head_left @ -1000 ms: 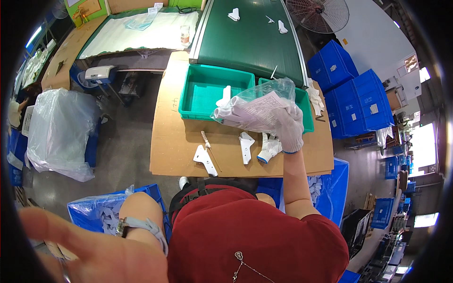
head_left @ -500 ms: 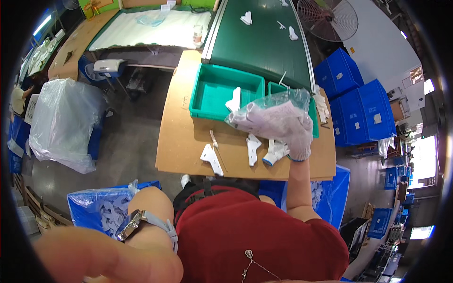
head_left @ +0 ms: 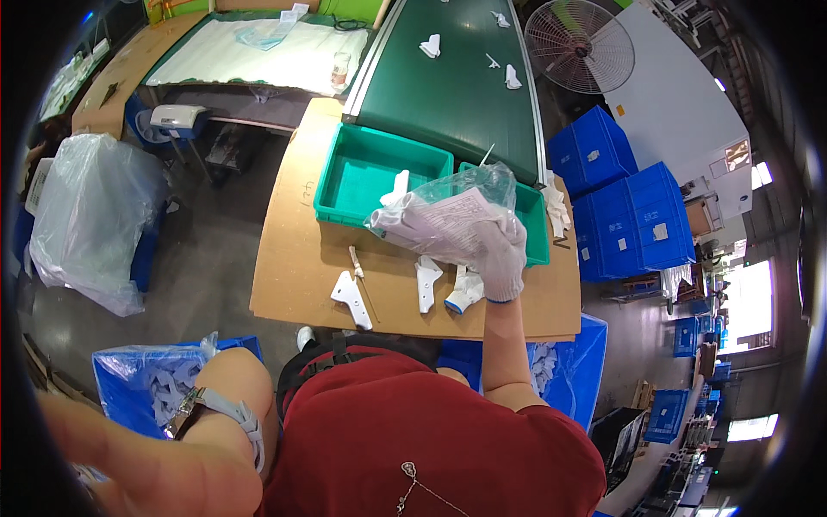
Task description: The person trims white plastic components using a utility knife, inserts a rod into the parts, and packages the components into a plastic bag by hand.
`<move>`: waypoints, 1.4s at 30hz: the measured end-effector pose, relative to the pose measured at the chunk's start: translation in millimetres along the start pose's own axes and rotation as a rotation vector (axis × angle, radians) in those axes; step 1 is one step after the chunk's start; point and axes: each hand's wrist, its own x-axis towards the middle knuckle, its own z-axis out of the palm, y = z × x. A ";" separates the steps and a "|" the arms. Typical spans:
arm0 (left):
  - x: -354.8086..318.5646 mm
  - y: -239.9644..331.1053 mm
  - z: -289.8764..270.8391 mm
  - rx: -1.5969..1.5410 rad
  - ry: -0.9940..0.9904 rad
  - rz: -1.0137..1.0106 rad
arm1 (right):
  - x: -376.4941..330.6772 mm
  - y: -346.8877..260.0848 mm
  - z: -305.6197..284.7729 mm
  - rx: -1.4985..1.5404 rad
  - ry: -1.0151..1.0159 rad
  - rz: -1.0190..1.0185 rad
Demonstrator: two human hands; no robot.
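My right hand [head_left: 502, 260], in a white knit glove, grips a clear plastic bag [head_left: 422, 239] over the near edge of two green trays. Inside the bag are a white tubular part and a printed sheet. My bare left hand [head_left: 164, 470] is raised large and blurred at the lower left, close to the camera; its fingers cannot be made out. A metal watch [head_left: 183, 414] is on that wrist. On the cardboard below the bag lie two white plastic brackets, a left one [head_left: 351, 302] and a middle one [head_left: 426, 284], a thin rod [head_left: 366, 289] and a white glove [head_left: 466, 291].
The larger green tray [head_left: 345, 207] holds a white part; the smaller tray [head_left: 536, 237] is partly covered. Beyond runs a green conveyor belt [head_left: 439, 103] with several white pieces. Blue bins [head_left: 637, 215] and a fan [head_left: 579, 47] stand right. Low blue bins of parts flank me, one left [head_left: 121, 375].
The scene has shifted left in view. The bag has turned so that its printed sheet shows more plainly, still in my right hand. My left hand remains raised near the camera.
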 end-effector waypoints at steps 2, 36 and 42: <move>-2.3 2.4 -6.8 0.038 0.001 0.009 | 6.6 -10.6 2.8 0.773 -0.030 0.332; 71.8 75.3 76.3 0.280 -0.213 0.195 | -137.5 273.6 -112.6 0.925 1.133 0.679; 83.1 82.7 82.1 0.350 -0.292 0.254 | -155.2 438.8 -142.8 0.719 0.939 0.819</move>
